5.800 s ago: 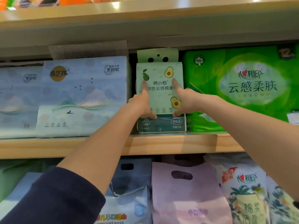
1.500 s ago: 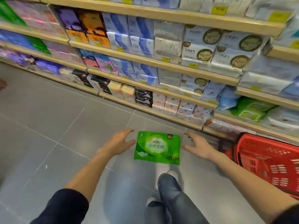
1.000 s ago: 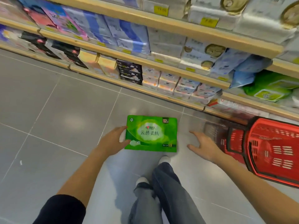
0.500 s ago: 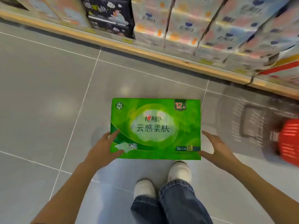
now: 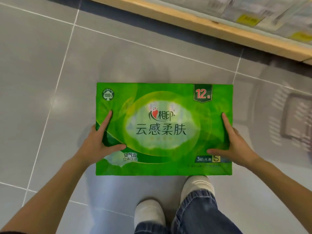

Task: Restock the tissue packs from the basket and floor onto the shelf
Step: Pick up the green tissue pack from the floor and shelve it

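One green pack (image 5: 163, 129) was in view, its badge marked 12. Two hands were on it: one left hand (image 5: 98, 146) and one right hand (image 5: 236, 146). Two white shoes showed below it, a left shoe (image 5: 149, 215) and a right shoe (image 5: 197, 186), under two denim legs (image 5: 199, 211). One wooden shelf edge (image 5: 185, 22) crossed the top, carrying two yellow tags (image 5: 247, 20) (both too blurred to read). The goods above it were too blurred to count.

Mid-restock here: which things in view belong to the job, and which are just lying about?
Job: green tissue pack, held at its side edges by left hand and right hand; wooden shelf edge.
Just there: floor tiles, white shoes, blurred yellow price tags.
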Motion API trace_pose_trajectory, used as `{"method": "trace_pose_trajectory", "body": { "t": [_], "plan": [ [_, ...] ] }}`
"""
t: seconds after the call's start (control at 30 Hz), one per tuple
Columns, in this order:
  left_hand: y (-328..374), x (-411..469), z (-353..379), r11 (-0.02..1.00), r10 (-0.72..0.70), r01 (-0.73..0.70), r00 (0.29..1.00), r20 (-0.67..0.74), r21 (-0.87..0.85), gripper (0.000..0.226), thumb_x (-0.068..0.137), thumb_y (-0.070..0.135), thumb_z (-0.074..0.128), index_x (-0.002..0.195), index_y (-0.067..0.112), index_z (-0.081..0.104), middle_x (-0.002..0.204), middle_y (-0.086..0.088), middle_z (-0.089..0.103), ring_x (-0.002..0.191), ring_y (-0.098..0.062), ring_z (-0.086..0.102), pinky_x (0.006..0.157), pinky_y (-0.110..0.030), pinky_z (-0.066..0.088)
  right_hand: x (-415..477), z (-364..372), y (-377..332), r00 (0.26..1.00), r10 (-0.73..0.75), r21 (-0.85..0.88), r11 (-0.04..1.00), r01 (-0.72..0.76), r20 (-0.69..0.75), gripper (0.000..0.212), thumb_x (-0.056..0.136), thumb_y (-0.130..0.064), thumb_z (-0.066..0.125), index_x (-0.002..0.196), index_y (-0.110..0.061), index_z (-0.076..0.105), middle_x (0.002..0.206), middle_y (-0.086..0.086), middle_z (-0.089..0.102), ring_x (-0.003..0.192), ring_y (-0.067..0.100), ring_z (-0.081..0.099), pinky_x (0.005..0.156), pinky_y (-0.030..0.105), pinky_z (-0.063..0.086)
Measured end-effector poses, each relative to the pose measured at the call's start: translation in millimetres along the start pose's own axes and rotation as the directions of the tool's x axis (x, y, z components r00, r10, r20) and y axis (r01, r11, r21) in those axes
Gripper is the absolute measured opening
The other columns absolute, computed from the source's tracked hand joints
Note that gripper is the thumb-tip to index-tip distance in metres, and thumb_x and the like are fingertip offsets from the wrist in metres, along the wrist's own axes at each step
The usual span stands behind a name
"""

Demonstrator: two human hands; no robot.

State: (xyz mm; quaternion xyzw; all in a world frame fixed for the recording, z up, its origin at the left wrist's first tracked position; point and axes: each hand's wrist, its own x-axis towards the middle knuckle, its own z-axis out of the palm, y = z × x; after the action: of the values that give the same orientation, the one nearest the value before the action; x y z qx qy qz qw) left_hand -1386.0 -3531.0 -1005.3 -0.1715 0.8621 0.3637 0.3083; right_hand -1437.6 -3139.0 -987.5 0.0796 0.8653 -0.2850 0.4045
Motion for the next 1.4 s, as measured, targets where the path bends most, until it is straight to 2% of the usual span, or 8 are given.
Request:
{"method": "trace_pose_trajectory", "body": {
  "t": [0.1,0.23,0.53,0.7,0.83,0.97,1.13,1.4],
  "plan": [
    [-6.3,0.9,1.9,0.999,0.023,-0.023,1.000,-0.002,-0.048,0.115,0.051,0.052,0.075,0.136,0.059,-0.001,0.139,-0.009,0.041,0.124,-0.029,0.042,0.099,-0.038,0.038,-0.9,5.8,-1.6,0.999,-0.003,0.044,0.999,0.006,-0.048,0.123,0.048,-0.045,0.077,0.131,-0.055,-0.014,0.143,0.012,0.030,0.126,0.031,0.039,0.101,0.044,0.038],
    [0.3,-2.0,0.8,0.995,0.037,-0.040,0.999,-0.034,-0.092,0.113,0.052,0.047,0.077,0.133,0.061,0.000,0.136,-0.007,0.043,0.121,-0.027,0.044,0.095,-0.036,0.039,-2.1,8.3,-5.4,0.994,-0.002,0.015,1.000,0.004,-0.109,0.125,0.056,-0.031,0.084,0.137,-0.049,-0.009,0.145,0.010,0.033,0.127,0.031,0.040,0.099,0.046,0.039],
    [35.2,-28.9,-25.1,0.998,0.050,-0.053,0.996,-0.079,-0.028,0.108,0.064,0.021,0.081,0.137,0.052,0.008,0.136,-0.010,0.044,0.120,-0.029,0.047,0.097,-0.035,0.038,-33.5,-5.7,-34.8,0.988,-0.037,-0.038,0.999,0.031,-0.149,0.117,0.063,-0.026,0.081,0.135,-0.050,-0.008,0.141,0.012,0.036,0.117,0.032,0.047,0.086,0.045,0.046],
    [72.9,-66.5,-75.1,0.995,0.095,-0.096,0.991,-0.098,-0.003,0.106,0.065,0.021,0.081,0.136,0.054,0.010,0.137,-0.008,0.044,0.121,-0.029,0.047,0.099,-0.038,0.040,-73.9,-39.2,-62.4,0.979,-0.093,0.022,0.995,0.098,-0.182,0.117,0.062,-0.026,0.082,0.128,-0.061,-0.008,0.140,0.011,0.036,0.119,0.030,0.045,0.096,0.049,0.043],
    [117.5,-103.1,-124.0,0.987,0.161,-0.161,0.977,-0.141,0.008,0.102,0.065,0.022,0.081,0.133,0.057,0.014,0.137,-0.005,0.044,0.123,-0.026,0.045,0.102,-0.039,0.038,-117.9,-85.8,-96.2,0.958,-0.169,0.061,0.980,0.188,-0.232,0.116,0.062,-0.021,0.082,0.133,-0.056,-0.003,0.145,0.008,0.033,0.124,0.027,0.044,0.100,0.040,0.040],
    [170.3,-141.9,-179.3,0.972,0.234,-0.235,0.952,-0.199,0.018,0.101,0.063,0.024,0.082,0.128,0.064,0.016,0.138,-0.002,0.045,0.123,-0.022,0.046,0.103,-0.040,0.039,-167.8,-144.1,-138.7,0.915,-0.239,-0.032,0.970,0.242,-0.326,0.115,0.061,-0.025,0.083,0.132,-0.057,-0.002,0.143,0.008,0.039,0.115,0.032,0.053,0.092,0.042,0.046],
    [242.4,-199.0,-250.3,0.946,0.322,-0.320,0.903,-0.283,0.055,0.101,0.063,0.024,0.082,0.131,0.063,0.018,0.135,-0.002,0.047,0.121,-0.022,0.048,0.101,-0.041,0.041,-233.1,-217.2,-191.6,0.833,-0.353,-0.106,0.934,0.341,-0.426,0.118,0.058,-0.029,0.084,0.126,-0.067,-0.006,0.146,0.008,0.036,0.129,0.027,0.042,0.105,0.044,0.037],
    [356.4,-321.1,-370.9,0.855,0.515,-0.491,0.761,-0.395,0.168,0.106,0.062,0.021,0.083,0.122,0.075,0.014,0.133,0.009,0.042,0.120,-0.011,0.044,0.103,-0.033,0.037,-365.1,-314.4,-269.1,0.705,-0.440,-0.130,0.884,0.449,-0.556,0.121,0.058,-0.032,0.083,0.127,-0.067,-0.010,0.150,0.007,0.031,0.137,0.026,0.031,0.105,0.045,0.037]
  ]
}}
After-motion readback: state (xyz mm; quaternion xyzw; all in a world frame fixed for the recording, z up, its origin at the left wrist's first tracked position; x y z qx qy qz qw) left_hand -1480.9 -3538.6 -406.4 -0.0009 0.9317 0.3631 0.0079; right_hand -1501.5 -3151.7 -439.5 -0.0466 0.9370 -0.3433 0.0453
